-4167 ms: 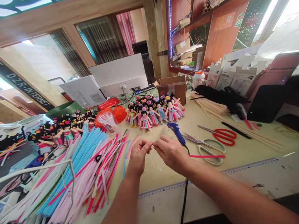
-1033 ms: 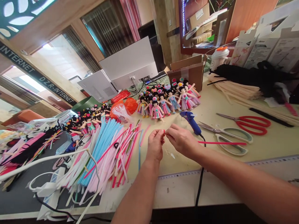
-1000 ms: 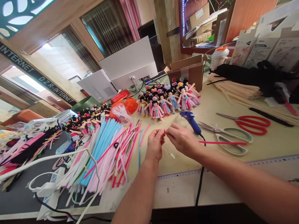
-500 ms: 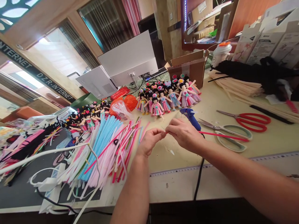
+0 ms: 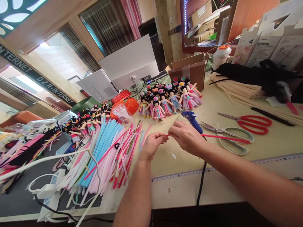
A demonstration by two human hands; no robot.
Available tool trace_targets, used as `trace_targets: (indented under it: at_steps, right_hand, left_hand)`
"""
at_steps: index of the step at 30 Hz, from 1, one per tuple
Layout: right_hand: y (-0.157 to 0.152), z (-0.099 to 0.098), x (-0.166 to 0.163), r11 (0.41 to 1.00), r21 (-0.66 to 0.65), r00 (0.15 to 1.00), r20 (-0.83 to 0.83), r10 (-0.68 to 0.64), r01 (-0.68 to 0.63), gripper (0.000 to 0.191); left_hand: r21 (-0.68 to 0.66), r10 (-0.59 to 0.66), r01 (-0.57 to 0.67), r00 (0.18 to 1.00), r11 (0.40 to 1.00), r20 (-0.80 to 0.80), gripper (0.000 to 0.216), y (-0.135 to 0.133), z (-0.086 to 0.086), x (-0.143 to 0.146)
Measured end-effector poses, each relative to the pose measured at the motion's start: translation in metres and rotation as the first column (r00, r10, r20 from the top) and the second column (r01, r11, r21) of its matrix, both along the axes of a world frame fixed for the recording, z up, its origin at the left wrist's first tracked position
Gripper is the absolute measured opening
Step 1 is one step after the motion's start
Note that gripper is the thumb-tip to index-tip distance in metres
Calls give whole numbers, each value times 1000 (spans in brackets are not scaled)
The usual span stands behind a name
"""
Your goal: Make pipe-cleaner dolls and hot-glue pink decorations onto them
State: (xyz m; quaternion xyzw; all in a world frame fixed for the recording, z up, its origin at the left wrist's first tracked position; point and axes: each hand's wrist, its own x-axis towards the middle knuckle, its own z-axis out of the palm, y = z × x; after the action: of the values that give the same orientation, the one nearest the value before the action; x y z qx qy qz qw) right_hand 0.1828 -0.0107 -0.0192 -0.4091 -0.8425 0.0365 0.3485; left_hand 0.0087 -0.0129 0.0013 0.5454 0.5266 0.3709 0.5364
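Observation:
A long red pipe cleaner [image 5: 227, 138] runs through my right hand [image 5: 183, 134], its free length sticking out to the right over the scissors handles. My right fingers pinch it near its left end. The fingertips of my left hand [image 5: 153, 142] are closed on the red tip, close beside the right fingertips. Behind my hands stand several small pipe-cleaner dolls [image 5: 158, 111] with black hair and striped skirts. A blue glue gun [image 5: 193, 121] lies just beyond my right hand. Scissors with pale handles [image 5: 233, 132] rest under the pipe cleaner's free part.
Red-handled scissors [image 5: 257, 123] lie at the right. Loose pipe cleaners in blue [image 5: 104, 142], pink and red are heaped at the left, with a white cable [image 5: 47, 160] across them. A cardboard box [image 5: 189, 71] stands behind the dolls. A measuring tape [image 5: 180, 174] follows the front edge.
A short red stretch of the pipe cleaner now shows between my fingertips, which are slightly farther apart. The camera view has shifted a little.

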Motion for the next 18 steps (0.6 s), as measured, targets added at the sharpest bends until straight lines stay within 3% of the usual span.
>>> trace_targets:
  at_steps: [11, 18]
  right_hand:
    - [-3, 1, -6, 1000, -8, 999, -37, -4, 4, 26]
    - [-6, -7, -16, 993, 82, 996, -15, -87, 88, 28]
  left_hand:
    - [-15, 211, -211, 964, 977, 162, 27, 0, -4, 9]
    - [-57, 311, -309, 905, 949, 291, 28, -2, -9, 17]
